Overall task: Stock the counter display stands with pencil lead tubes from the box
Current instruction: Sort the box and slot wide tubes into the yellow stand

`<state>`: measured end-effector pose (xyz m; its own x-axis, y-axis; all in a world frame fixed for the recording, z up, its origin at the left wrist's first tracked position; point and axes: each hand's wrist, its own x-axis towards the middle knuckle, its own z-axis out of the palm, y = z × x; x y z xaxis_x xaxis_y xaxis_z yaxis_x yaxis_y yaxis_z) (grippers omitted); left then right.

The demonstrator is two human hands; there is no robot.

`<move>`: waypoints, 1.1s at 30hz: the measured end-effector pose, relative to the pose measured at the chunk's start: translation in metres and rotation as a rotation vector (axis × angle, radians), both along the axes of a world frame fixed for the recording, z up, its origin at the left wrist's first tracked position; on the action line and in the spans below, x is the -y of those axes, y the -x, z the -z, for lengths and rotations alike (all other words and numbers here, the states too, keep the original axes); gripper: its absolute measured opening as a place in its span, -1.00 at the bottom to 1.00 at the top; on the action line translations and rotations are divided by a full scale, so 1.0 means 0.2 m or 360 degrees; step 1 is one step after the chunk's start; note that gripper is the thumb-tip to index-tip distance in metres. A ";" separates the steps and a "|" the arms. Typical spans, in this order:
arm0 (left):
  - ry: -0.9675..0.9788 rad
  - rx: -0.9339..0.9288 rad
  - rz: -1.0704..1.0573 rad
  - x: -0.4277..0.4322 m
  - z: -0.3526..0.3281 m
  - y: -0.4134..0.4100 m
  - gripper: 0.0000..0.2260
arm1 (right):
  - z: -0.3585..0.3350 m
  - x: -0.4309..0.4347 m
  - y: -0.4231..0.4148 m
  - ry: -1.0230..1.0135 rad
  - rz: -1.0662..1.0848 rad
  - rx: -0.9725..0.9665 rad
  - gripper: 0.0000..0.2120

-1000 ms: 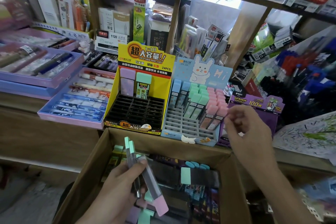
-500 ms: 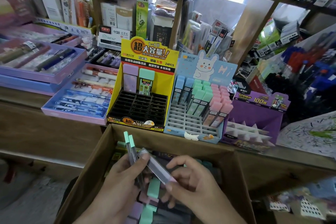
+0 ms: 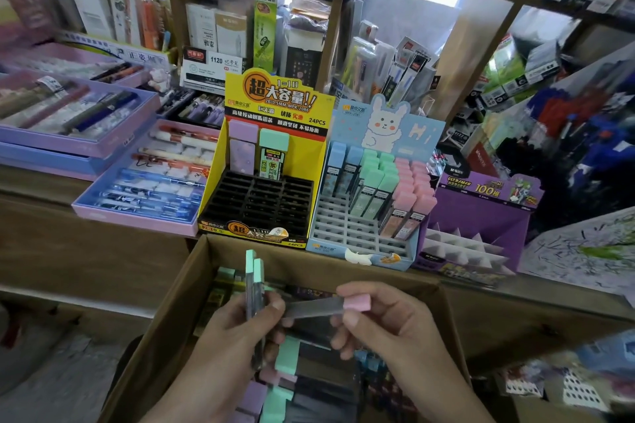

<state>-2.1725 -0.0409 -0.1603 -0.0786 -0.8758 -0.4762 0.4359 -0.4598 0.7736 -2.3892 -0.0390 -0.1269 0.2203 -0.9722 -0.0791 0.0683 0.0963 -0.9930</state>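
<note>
Over the open cardboard box (image 3: 161,330) my left hand (image 3: 226,347) grips two green-capped lead tubes (image 3: 255,280) standing upright. My right hand (image 3: 388,326) pinches a pink-capped lead tube (image 3: 330,306) that lies sideways, its far end by my left fingers. More tubes with green, pink and purple caps (image 3: 287,355) fill the box below. On the counter stand a yellow display (image 3: 271,161) with two tubes in its black grid, a blue bunny display (image 3: 371,189) partly filled with blue, green and pink tubes, and a purple display (image 3: 481,216).
Pink and purple pen trays (image 3: 137,182) lie on the wooden counter (image 3: 86,251) at the left. Shelves behind are crowded with packaged stationery (image 3: 220,34). Bins of blue and red pens (image 3: 584,120) stand at the right.
My right hand came back from the purple display to the box and took the pink-capped tube out of my left hand's bundle, drawing it to the right.
</note>
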 end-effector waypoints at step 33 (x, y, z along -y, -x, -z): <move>-0.0040 0.0016 0.0128 0.04 0.13 0.00 -0.72 | -0.25 0.37 0.45 0.0740 0.0563 -0.1053 -0.90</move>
